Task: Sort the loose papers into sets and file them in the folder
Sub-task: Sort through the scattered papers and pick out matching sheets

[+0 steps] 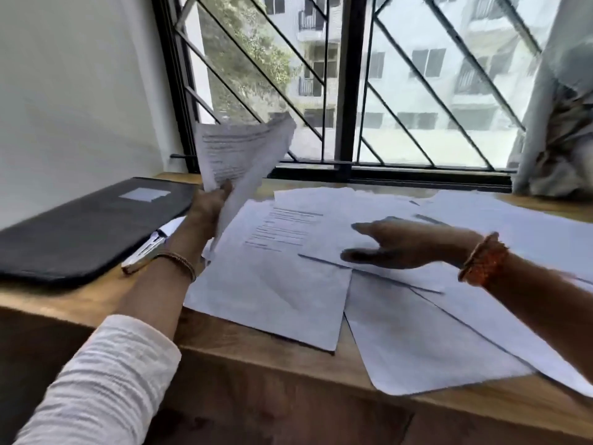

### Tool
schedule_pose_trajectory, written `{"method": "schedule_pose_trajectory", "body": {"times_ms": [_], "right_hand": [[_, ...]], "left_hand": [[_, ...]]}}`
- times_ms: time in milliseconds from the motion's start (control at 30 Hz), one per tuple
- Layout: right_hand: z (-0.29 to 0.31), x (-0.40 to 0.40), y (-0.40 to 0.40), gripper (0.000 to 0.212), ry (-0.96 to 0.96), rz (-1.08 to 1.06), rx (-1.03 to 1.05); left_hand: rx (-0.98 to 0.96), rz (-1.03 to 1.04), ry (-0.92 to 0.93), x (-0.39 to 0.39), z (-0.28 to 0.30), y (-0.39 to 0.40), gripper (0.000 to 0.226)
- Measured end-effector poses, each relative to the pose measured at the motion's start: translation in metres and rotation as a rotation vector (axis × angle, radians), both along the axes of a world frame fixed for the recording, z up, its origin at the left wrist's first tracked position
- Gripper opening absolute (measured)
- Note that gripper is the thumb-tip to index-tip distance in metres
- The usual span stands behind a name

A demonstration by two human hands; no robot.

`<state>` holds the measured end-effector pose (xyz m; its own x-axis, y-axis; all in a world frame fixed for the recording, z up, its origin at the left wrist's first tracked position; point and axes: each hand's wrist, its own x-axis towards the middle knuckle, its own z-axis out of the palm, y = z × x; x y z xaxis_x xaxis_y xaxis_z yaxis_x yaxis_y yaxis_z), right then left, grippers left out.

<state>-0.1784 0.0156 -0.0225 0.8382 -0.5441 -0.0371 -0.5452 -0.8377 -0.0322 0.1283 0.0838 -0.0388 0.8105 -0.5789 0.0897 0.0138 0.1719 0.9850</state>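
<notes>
Sorting printed sheets at a wooden desk (pixel 263 358) by the window.
Left hand (pixel 210 208) grips a raised, curling sheaf of white printed pages (pixel 237 155); right hand (pixel 398 244) hovers flat-fingered over overlapping white loose papers (pixel 288 284) spread right of the closed black zip folder (pixel 86 229).

The left hand (pixel 210 203) grips a sheaf of printed papers (pixel 239 152), lifted upright above the wooden counter (pixel 256 358) in front of the barred window (pixel 346 81). The right hand (pixel 398 244) reaches out flat, fingers straight, over the loose sheets (pixel 282 284) spread and overlapping across the counter. A closed black folder (pixel 86 226) lies to the left, with a pen (pixel 144 252) just beside its near edge. A curtain (pixel 558 117) hangs at the right
</notes>
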Motion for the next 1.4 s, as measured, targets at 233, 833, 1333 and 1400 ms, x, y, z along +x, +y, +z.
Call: {"method": "schedule_pose_trajectory", "body": {"times_ms": [233, 833, 1333, 1400], "right_hand": [[-0.011, 0.048, 0.017, 0.035, -0.065, 0.001, -0.127], [0.18, -0.012, 0.007, 0.023, -0.234, 0.216, 0.418], [0.149, 0.127, -0.047, 0.019, -0.454, 0.329, -0.293], [0.145, 0.129, -0.047, 0.027, -0.45, 0.352, -0.409]], "left_hand": [[0.089, 0.004, -0.225, -0.002, -0.025, -0.002, 0.037], [-0.202, 0.326, -0.535, -0.033, 0.004, 0.007, 0.022], [-0.283, -0.343, -0.159, -0.062, 0.015, 0.003, 0.062], [-0.282, -0.332, -0.122, -0.058, 0.014, 0.006, 0.045]]}}
